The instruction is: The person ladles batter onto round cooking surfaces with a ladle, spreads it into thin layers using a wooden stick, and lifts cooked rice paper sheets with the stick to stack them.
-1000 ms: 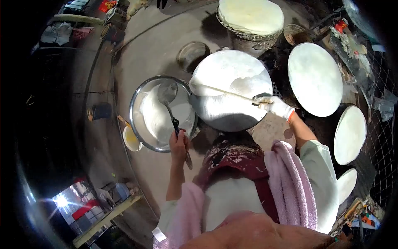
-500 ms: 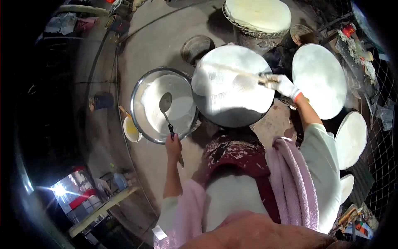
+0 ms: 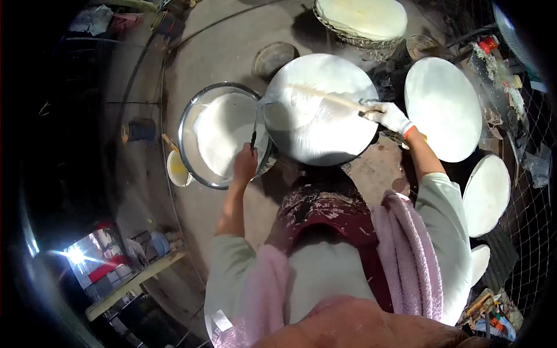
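My left hand [image 3: 245,162] is closed round the dark handle of a ladle [image 3: 254,130], whose head is at the gap between the metal basin and the round griddle. White batter lies in the basin [image 3: 187,152]. My gloved right hand [image 3: 390,116] grips a long pale spreader [image 3: 333,97], which lies slanted across the griddle. A white layer with streaks covers much of the griddle [image 3: 325,136].
Round white sheets [image 3: 444,110] [image 3: 487,194] stand at the right. A stack of pale sheets [image 3: 362,17] rests on a basket at the top. A yellow-stained cup [image 3: 177,168] sits left of the basin, and a round dark pot [image 3: 275,61] stands above it.
My left hand has moved the ladle from over the basin to its right rim, beside the griddle. The spreader has swept over the griddle, and the streaked white layer looks wider.
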### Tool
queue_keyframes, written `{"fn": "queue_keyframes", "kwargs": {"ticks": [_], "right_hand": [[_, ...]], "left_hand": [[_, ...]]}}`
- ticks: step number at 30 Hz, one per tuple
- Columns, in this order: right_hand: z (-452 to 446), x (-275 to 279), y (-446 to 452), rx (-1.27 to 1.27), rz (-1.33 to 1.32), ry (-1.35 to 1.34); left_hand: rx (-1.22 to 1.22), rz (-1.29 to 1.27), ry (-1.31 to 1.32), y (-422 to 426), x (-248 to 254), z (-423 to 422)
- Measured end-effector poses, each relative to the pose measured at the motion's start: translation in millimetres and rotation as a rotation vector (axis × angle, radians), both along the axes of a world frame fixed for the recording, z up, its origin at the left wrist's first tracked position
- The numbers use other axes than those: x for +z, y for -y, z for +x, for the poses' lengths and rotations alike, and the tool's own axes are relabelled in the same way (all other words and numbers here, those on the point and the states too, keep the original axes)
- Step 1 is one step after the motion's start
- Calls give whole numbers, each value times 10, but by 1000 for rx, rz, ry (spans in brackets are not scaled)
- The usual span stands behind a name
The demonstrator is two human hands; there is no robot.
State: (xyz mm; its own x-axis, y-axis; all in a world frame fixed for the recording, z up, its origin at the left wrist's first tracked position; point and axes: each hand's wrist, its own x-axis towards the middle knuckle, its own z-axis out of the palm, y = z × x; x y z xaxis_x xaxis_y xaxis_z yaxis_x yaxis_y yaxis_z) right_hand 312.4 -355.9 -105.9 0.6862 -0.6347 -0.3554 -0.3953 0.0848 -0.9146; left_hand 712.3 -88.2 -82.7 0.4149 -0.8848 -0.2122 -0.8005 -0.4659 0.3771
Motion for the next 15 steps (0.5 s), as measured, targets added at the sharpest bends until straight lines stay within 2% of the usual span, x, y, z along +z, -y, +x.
{"fn": "queue_keyframes", "kwargs": {"ticks": [1,2,4,5,6,9,10,12,14,15], "right_hand": [[110,-127,-20,99,26,45],[165,-238,-115,77,-43,144],[232,-400,-176,139,322,102],[115,-433,-278,96,317,79],[73,-86,-381,132,268,-108],[-350,-44,-733,144,226,-113],[-498,-5,-897,109,207,-69],[-616,79,-1367,-43,212,-49],[-545,91,-1858,-428,721,-3],[-375,66,-2103,-504,811,164]], "left_hand": [[-60,14,65,-26,-10,25],[-93,50,85,-98,-5,55],[-159,120,117,-285,31,76],[-176,141,110,-408,57,48],[-195,160,103,-540,112,-9],[-229,185,45,-964,38,-237],[-240,186,21,-1014,21,-335],[-155,391,-101,-1041,39,-506],[-228,283,-316,-1022,-25,-394],[-284,237,-396,-937,59,-316]]}}
